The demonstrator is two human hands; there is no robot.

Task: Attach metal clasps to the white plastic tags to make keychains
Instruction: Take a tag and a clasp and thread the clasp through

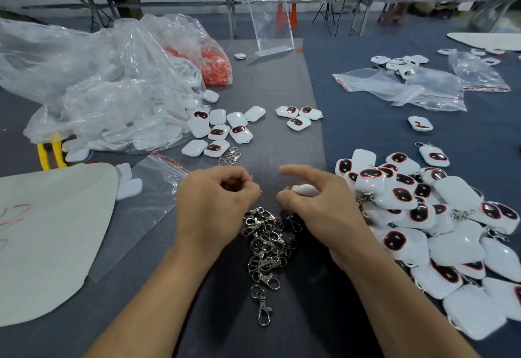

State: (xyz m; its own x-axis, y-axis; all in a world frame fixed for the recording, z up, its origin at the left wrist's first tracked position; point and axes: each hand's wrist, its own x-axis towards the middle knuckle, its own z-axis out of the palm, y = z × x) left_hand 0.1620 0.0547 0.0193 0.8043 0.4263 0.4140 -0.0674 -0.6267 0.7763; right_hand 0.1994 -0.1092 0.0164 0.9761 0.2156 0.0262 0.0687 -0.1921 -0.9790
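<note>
Looking down, we see metal clasps [265, 242] heaped on the desk [282, 81] between our wrists. Just past them, our left hand [214, 199] curls around a small metal piece [251, 178], mostly hidden; our right hand [318, 205] pinches a white tag [304, 190], a gap between the two. Farther out lie loose tags [218, 132] and plastic bags [98, 75].

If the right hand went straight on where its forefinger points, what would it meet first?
Probably the left hand, whose curled fingers pinch a metal clasp, across a free gap of mat. The right hand holds a white tag. Depth is unclear.
</note>
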